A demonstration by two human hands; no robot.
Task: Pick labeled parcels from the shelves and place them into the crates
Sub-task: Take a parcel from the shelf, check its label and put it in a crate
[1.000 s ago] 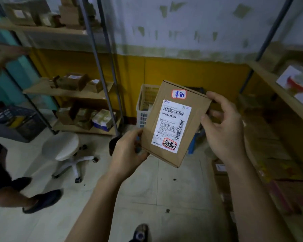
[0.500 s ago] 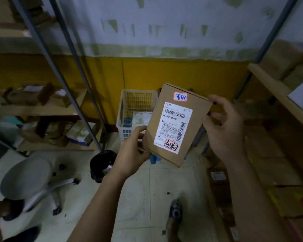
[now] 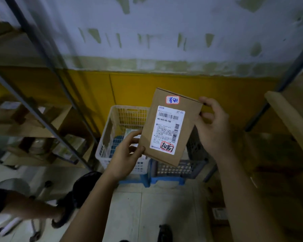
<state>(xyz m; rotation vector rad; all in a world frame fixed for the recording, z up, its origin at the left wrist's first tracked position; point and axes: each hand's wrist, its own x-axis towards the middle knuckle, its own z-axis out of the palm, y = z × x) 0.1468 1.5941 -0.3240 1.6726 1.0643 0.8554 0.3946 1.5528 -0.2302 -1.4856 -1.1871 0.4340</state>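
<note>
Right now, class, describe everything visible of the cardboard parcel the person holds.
The cardboard parcel is a flat, closed brown box, tilted, facing the camera. A white barcode label covers its middle, with red-bordered handwritten stickers above it and at its foot. The left hand pinches the lower left corner, the right hand the upper right edge.

Grey crate [image 3: 175, 169] half hidden, shelves [image 3: 59, 119] blurred
</note>
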